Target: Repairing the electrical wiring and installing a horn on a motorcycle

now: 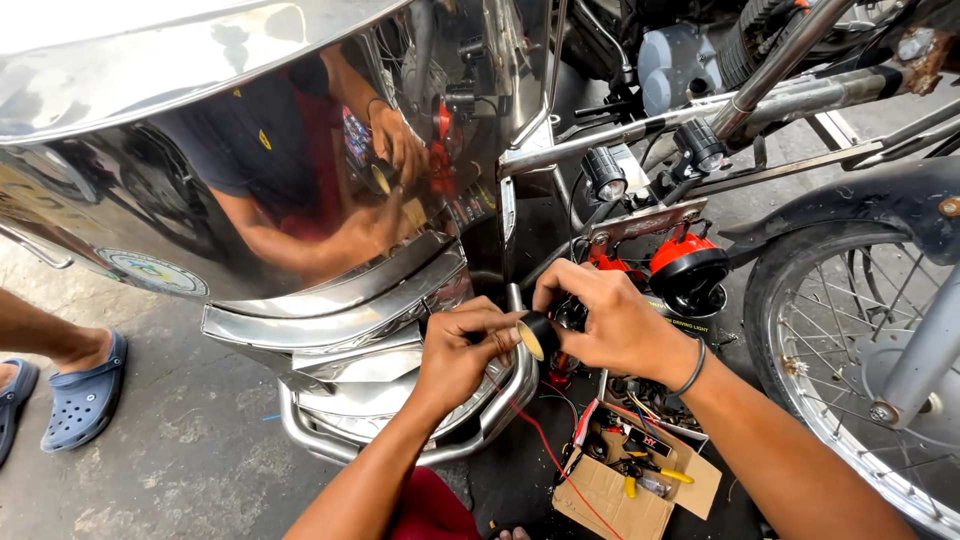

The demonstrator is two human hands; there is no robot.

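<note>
Black tape roll (538, 335) half hidden between both hands, pinched at centre of view. Left hand (462, 352) curled shut on roll's near side; right hand (610, 318) closed over far side, whatever sits behind it hard to make out. Red wire (548, 452) trails below. Opened cardboard box (612, 492) lies on floor under right wrist. Round pale sticker (152, 270) on chrome sidecar (200, 120), left. Red horn (686, 268) just beyond right hand.

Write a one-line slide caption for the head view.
Both hands, left and right, hold a tape roll beside a chrome sidecar, above a box of tools.
</note>
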